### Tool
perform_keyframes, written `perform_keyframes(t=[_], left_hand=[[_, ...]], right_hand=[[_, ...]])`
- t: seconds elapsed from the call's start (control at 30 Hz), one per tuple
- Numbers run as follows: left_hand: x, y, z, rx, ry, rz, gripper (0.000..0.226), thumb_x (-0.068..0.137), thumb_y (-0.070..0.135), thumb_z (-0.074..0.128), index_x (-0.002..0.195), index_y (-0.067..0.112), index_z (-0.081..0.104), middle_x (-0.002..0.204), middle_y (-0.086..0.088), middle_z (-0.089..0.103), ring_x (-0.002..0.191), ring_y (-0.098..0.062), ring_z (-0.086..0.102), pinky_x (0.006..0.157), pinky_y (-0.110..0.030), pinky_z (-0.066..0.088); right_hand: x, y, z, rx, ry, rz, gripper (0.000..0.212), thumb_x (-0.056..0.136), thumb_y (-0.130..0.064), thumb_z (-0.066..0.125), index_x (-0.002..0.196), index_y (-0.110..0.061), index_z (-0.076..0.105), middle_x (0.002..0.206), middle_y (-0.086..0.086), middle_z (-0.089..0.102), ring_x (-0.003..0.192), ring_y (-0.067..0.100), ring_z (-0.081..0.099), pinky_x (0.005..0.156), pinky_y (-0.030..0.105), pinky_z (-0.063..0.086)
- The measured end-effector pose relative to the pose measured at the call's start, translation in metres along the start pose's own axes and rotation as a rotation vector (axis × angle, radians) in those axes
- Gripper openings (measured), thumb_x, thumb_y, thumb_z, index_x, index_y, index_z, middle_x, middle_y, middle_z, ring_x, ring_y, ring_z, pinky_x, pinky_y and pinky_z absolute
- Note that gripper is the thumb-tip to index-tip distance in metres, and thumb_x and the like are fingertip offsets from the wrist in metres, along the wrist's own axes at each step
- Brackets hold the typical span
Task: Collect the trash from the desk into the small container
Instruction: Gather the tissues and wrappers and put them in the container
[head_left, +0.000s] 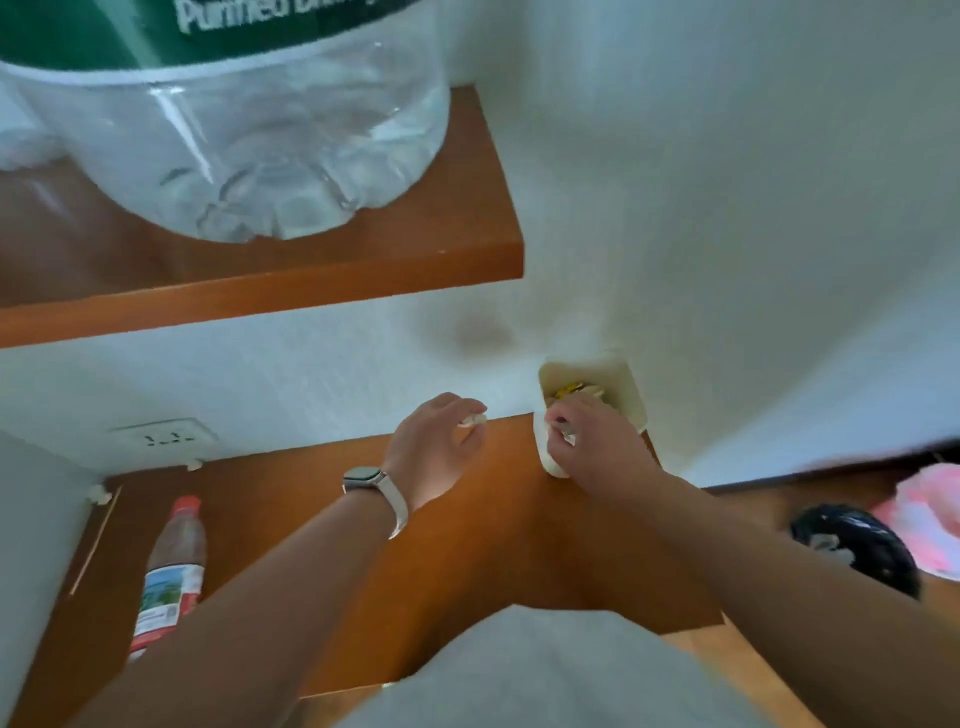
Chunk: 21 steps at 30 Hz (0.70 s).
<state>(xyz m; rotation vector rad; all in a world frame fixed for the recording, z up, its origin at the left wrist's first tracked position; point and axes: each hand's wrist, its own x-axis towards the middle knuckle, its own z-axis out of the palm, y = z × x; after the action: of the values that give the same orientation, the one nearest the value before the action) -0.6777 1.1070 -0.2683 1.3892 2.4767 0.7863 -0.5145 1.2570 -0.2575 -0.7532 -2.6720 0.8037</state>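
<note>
A small cream container (618, 376) stands in the far right corner of the wooden desk (493, 545), against the white wall. Yellow and white scraps lie inside it. My right hand (592, 447) is at the container's near rim and pinches a small piece of white trash (563, 434) in its curled fingers. My left hand (441, 447), with a watch on its wrist, is just left of the container and pinches a small white scrap (472, 420) between its fingertips.
A red-capped bottle (169, 571) lies at the desk's left, beside a thin wooden stick (96, 540). A wall socket (163, 434) sits above it. A wooden shelf (311, 291) overhead carries a large clear water jug (244, 140). A black object (857, 545) and pink cloth (930, 519) lie on the right.
</note>
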Motion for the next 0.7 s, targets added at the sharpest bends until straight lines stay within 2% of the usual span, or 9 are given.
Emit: perform_keyframes(t=[0.07, 0.13, 0.2, 0.3, 0.4, 0.5, 0.7], left_hand=[[0.013, 0.02, 0.013, 0.002, 0.001, 0.025, 0.025, 0.097, 0.031, 0.057, 0.118, 0.024, 0.068, 0.113, 0.009, 0.066, 0.1, -0.011, 0.062, 0.085, -0.029, 0.053], [0.027, 0.039, 0.024, 0.004, 0.006, 0.027, 0.025, 0.096, 0.03, 0.058, 0.118, 0.024, 0.068, 0.111, 0.009, 0.066, 0.099, -0.011, 0.061, 0.085, -0.028, 0.051], [0.04, 0.054, 0.034, 0.019, 0.002, 0.034, 0.024, 0.096, 0.03, 0.058, 0.117, 0.024, 0.069, 0.109, 0.009, 0.067, 0.096, -0.011, 0.06, 0.083, -0.025, 0.048], [0.058, 0.071, 0.046, 0.051, -0.005, 0.063, 0.021, 0.096, 0.029, 0.059, 0.114, 0.023, 0.069, 0.105, 0.007, 0.067, 0.092, -0.012, 0.059, 0.079, -0.023, 0.047], [0.071, 0.08, 0.054, 0.08, -0.032, 0.049, 0.026, 0.096, 0.03, 0.059, 0.12, 0.022, 0.065, 0.112, 0.006, 0.067, 0.102, -0.015, 0.06, 0.084, -0.025, 0.047], [0.083, 0.083, 0.059, 0.131, -0.071, 0.034, 0.028, 0.097, 0.029, 0.058, 0.123, 0.021, 0.064, 0.121, 0.004, 0.066, 0.113, -0.017, 0.056, 0.095, -0.035, 0.048], [0.104, 0.083, 0.065, 0.252, -0.092, 0.072, 0.027, 0.096, 0.028, 0.058, 0.12, 0.021, 0.067, 0.121, 0.004, 0.068, 0.116, -0.019, 0.055, 0.097, -0.037, 0.048]], right_hand=[[-0.005, 0.021, -0.014, -0.006, 0.025, 0.006, 0.005, 0.091, -0.015, 0.058, 0.086, -0.016, 0.057, 0.092, -0.006, 0.056, 0.079, 0.014, 0.049, 0.067, 0.026, 0.035], [-0.009, 0.043, -0.027, -0.005, 0.043, 0.019, 0.001, 0.09, -0.015, 0.059, 0.091, -0.015, 0.059, 0.096, -0.007, 0.057, 0.081, 0.013, 0.05, 0.067, 0.026, 0.038], [-0.009, 0.063, -0.038, 0.006, 0.053, 0.032, 0.01, 0.089, -0.014, 0.059, 0.098, -0.013, 0.063, 0.1, -0.004, 0.061, 0.085, 0.017, 0.055, 0.07, 0.031, 0.045], [-0.003, 0.089, -0.049, -0.016, 0.045, 0.06, 0.012, 0.09, -0.016, 0.058, 0.1, -0.013, 0.064, 0.1, -0.002, 0.059, 0.085, 0.018, 0.055, 0.07, 0.027, 0.04], [0.01, 0.105, -0.054, -0.015, 0.029, 0.05, 0.01, 0.091, -0.018, 0.057, 0.098, -0.015, 0.063, 0.099, -0.004, 0.057, 0.083, 0.016, 0.055, 0.072, 0.03, 0.045], [0.026, 0.115, -0.053, -0.013, 0.021, 0.018, 0.008, 0.089, -0.017, 0.058, 0.094, -0.014, 0.063, 0.095, -0.002, 0.058, 0.08, 0.017, 0.055, 0.071, 0.034, 0.05], [0.052, 0.128, -0.044, -0.033, 0.009, -0.091, 0.006, 0.082, -0.011, 0.059, 0.086, -0.012, 0.064, 0.082, 0.001, 0.06, 0.076, 0.021, 0.054, 0.069, 0.037, 0.047]])
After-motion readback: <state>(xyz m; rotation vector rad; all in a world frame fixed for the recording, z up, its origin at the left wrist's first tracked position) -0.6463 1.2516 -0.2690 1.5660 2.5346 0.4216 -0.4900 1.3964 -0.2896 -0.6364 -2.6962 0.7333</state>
